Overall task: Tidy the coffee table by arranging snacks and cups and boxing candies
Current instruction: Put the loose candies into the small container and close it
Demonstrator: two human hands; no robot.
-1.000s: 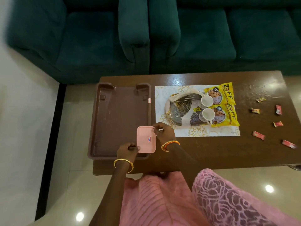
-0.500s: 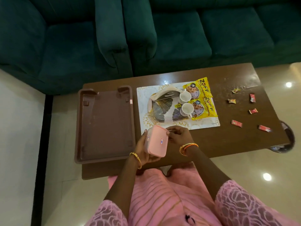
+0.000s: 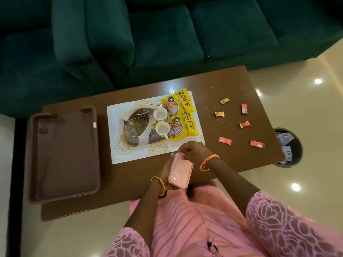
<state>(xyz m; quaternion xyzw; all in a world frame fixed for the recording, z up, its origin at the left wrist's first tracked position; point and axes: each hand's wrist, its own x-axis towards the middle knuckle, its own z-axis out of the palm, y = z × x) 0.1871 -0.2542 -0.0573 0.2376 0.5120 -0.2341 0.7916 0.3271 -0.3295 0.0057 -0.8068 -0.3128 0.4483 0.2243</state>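
Note:
A small pink box (image 3: 180, 173) with its lid on is held over the near edge of the brown coffee table (image 3: 219, 84). My left hand (image 3: 166, 175) cups it from below and behind, mostly hidden. My right hand (image 3: 193, 150) pinches the box's far end. Several wrapped candies, such as a red one (image 3: 224, 140), lie scattered on the table's right part. Two white cups (image 3: 160, 114) and two yellow snack packets (image 3: 178, 104) rest on a decorated plate (image 3: 130, 125) on a white placemat (image 3: 118, 156).
A large brown tray (image 3: 65, 154) lies on the table's left end, overhanging it. A dark bin (image 3: 288, 147) with papers stands on the floor by the table's right end. Green sofas (image 3: 167, 34) stand behind the table.
Both hands lifted the pink box from the brown tray's corner and carried it right, tilting it upright. The camera view has shifted right as well.

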